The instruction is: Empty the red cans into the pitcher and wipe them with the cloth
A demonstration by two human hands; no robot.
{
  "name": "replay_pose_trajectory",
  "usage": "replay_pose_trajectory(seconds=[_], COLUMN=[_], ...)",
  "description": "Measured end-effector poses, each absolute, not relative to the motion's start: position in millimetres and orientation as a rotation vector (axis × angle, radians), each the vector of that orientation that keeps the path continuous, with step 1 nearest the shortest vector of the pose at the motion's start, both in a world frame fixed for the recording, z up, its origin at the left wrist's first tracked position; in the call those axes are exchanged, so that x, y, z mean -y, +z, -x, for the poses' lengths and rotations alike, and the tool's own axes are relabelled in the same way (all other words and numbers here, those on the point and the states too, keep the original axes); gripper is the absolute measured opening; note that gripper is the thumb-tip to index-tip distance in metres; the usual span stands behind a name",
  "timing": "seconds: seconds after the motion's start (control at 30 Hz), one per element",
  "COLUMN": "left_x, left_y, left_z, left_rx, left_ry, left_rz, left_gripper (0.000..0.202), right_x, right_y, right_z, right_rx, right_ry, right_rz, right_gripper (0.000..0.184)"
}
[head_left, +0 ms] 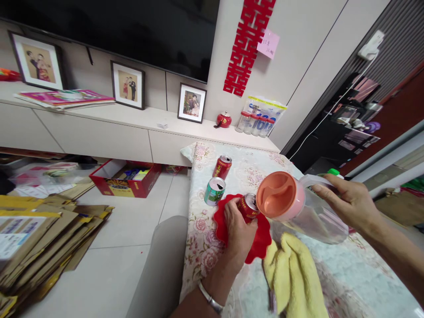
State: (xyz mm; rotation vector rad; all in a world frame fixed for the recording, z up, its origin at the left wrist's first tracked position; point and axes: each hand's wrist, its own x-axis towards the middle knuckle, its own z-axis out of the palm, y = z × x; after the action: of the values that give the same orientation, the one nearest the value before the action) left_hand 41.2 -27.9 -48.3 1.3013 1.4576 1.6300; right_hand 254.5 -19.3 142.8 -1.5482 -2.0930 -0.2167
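My left hand (239, 229) is wrapped round a red drink can (249, 206), which stands on a red scalloped mat (261, 240). In my right hand (344, 201) is the handle of a clear plastic pitcher (318, 221) with an orange lid (277, 194). The pitcher is tilted, its lid end close beside the can's open top. Whether liquid flows between them I cannot make out. Just beyond the mat stand an opened green can (214, 192) and another opened red can (222, 168). A yellow towel (294, 274) lies crumpled below the pitcher.
A floral tablecloth (205, 243) covers the table. Behind it runs a white cabinet (126, 128) bearing framed photos, several red-lidded jars (254, 125) and a red pot (224, 120). On the floor at left are a red box (127, 187) and stacked cardboard (56, 238). A green cap (333, 172) shows behind my right hand.
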Motion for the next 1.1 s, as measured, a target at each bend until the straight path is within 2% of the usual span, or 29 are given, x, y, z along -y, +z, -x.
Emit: replay_pose_trajectory(seconds=[0.2, 0.43, 1.1], left_x=[27.6, 27.0, 28.1], left_y=[-47.9, -48.6, -46.4], left_z=[-41.0, -41.1, -40.5], left_rx=[-1.454, -1.453, -1.458], left_ry=[1.633, 1.626, 1.625], left_rz=[-1.300, -1.294, -1.288], left_gripper=[0.065, 0.066, 0.066], right_x=[21.4, 19.0, 19.9], right_y=[143.5, 141.9, 142.1], right_z=[-250.6, -256.5, -254.3], right_rx=[2.091, 2.108, 2.113], right_ry=[-0.188, -0.232, -0.250], right_rz=[1.555, 1.548, 1.527], right_gripper=[0.051, 0.059, 0.061])
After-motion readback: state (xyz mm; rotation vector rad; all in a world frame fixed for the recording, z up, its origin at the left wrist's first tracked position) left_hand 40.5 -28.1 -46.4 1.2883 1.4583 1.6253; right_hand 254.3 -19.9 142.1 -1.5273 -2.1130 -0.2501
